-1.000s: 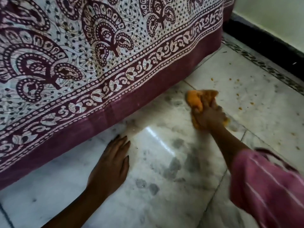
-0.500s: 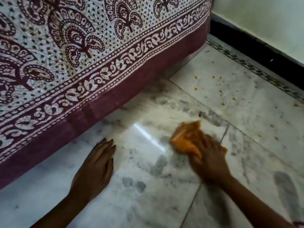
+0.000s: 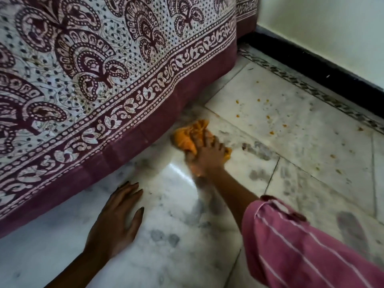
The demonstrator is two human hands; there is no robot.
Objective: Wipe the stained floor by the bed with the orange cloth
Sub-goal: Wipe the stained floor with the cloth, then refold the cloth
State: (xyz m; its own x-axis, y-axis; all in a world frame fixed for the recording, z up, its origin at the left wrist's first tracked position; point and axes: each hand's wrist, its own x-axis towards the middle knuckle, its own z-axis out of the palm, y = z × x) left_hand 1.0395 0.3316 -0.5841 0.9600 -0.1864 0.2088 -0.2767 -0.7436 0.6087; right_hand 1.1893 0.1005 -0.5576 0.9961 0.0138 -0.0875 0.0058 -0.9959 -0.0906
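The orange cloth (image 3: 190, 135) lies bunched on the marble floor (image 3: 62, 252), just beside the lower hem of the bedspread (image 3: 83, 84). The right hand (image 3: 207, 157) grasps the cloth from above, with the fingers curled over the bunched fabric and pressing it against the tile. The hand and cloth show motion blur, so individual finger placement is not resolvable. Part of the cloth protrudes beyond the fingers toward the bed.

The left hand (image 3: 116, 220) rests flat on the floor near the bedspread hem, palm down, fingers straight and slightly spread. It holds nothing and is well apart from the cloth.

Grey smudges (image 3: 164, 238) mark the floor between the two arms, and further grey patches (image 3: 257, 149) lie to the right of the cloth. Small orange specks (image 3: 268, 117) are scattered on the tile beyond the cloth, toward the wall.

A pink striped sleeve (image 3: 301, 246) covers the right upper arm at the lower right. The bedspread carries a maroon-and-white printed pattern with a maroon border. A patterned tile strip (image 3: 311, 93) and a black skirting (image 3: 311, 67) run along the base of the pale wall (image 3: 332, 28).
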